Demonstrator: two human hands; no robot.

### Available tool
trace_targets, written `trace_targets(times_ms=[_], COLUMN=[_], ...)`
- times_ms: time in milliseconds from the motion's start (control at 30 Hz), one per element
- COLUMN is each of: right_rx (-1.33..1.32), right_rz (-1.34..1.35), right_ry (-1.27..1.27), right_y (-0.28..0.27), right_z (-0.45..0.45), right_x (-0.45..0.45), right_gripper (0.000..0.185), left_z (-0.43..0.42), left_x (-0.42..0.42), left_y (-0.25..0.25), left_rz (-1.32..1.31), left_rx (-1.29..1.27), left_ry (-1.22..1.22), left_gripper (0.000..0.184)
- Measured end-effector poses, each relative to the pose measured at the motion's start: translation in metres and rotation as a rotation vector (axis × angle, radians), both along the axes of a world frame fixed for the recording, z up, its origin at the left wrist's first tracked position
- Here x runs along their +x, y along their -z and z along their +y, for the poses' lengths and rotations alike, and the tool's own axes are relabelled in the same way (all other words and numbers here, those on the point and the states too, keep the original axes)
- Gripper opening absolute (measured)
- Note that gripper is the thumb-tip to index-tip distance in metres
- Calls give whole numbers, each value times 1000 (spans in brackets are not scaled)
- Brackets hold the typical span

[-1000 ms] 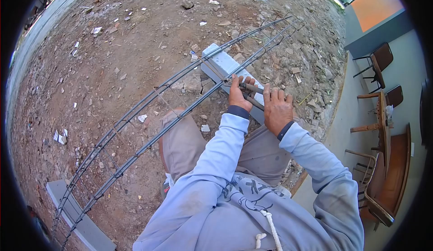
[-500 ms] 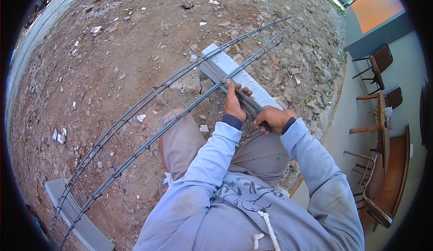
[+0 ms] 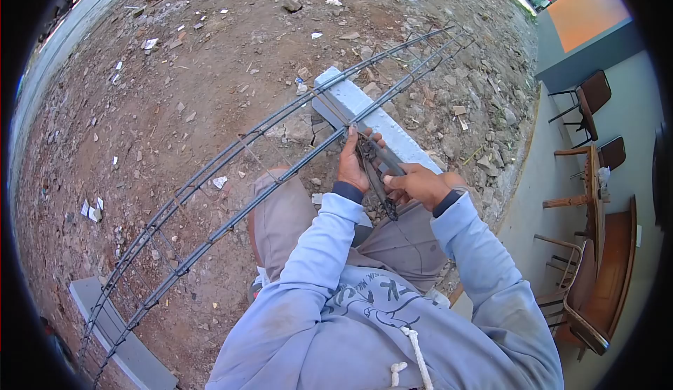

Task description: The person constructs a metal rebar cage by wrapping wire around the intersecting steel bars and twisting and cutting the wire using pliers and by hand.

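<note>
A long rebar cage (image 3: 270, 189) of dark steel bars with thin stirrups runs diagonally in front of me. My left hand (image 3: 354, 164) is closed just below the near bars, fingertips close to a stirrup joint. From it hangs a dark, thin bundle of what looks like tie wire (image 3: 379, 192), with a loose strand trailing over my trousers. My right hand (image 3: 419, 188) is wrapped round the grey handle of pincers (image 3: 390, 161), whose jaws point toward the joint. Fingers and wire partly hide the jaws.
The cage rests on a pale block-like beam (image 3: 382, 125) near my hands and a grey plank (image 3: 130, 341) at lower left. Rubble and litter cover the dirt ground (image 3: 210, 81). Chairs (image 3: 592, 99) and a wooden table (image 3: 596, 193) stand on the paved floor to the right.
My right hand has shifted a little up the tool. The dark wire bundle now hangs separately below the handle, swung toward my lap. My left hand has moved slightly; the cage stays in place.
</note>
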State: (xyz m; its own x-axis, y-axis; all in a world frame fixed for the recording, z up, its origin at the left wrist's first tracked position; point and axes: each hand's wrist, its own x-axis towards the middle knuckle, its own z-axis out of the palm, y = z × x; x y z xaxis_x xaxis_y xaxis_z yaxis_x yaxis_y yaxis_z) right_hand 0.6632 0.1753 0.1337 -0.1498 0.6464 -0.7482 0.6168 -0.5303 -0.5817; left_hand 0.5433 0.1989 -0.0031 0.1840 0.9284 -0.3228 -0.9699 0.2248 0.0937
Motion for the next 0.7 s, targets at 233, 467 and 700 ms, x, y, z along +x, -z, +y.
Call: trace_targets(times_ms=[233,467,700], right_rx=[-18,539,872], right_rz=[142,-395,-829], right_ry=[78,-261,-484], right_y=[4,15,-2], right_z=[-4,-19,-45], right_x=[5,-2,-13], right_gripper=[28,53,86], left_z=[-6,-7,3], left_x=[6,1,21], left_y=[-4,-2,-20], left_rz=[-171,-89,188], left_rx=[55,66,-184], left_ry=[34,47,-42], left_gripper=[36,33,27])
